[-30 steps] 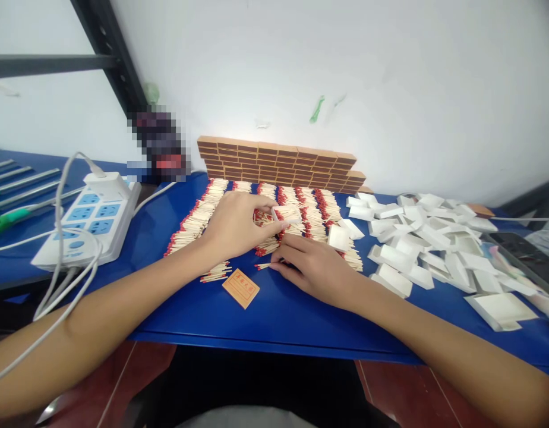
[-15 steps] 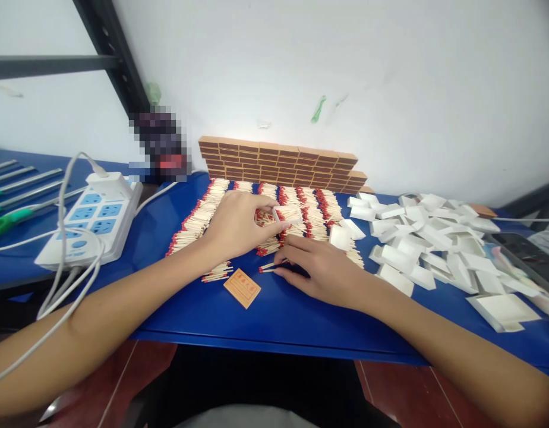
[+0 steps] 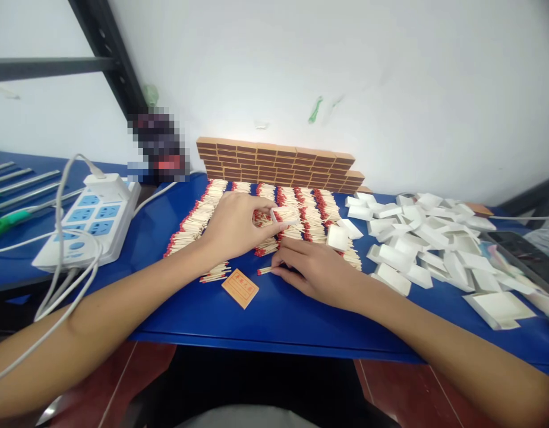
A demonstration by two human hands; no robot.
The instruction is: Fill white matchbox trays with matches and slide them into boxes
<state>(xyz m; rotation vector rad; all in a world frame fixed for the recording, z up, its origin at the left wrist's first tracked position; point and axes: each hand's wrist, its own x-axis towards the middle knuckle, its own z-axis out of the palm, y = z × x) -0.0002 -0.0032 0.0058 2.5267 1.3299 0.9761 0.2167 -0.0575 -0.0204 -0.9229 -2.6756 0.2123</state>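
Right hand (image 3: 312,270) is pinching matches (image 3: 264,270) (heads facing left, btw), left hand (image 3: 236,218) is holding a tray (image 3: 293,222) nearer the surface's (image 3: 274,321) back edge.

The left hand (image 3: 241,221) and the right hand (image 3: 316,268) are bare, with slim fingers, and the long, slender left forearm (image 3: 123,300) and right forearm (image 3: 428,333) are bare too. Across the lap shows a matte black cloth garment (image 3: 256,377) (too dark to make out its seams), bordered low down by a curved strip of plain grey cloth (image 3: 252,417).
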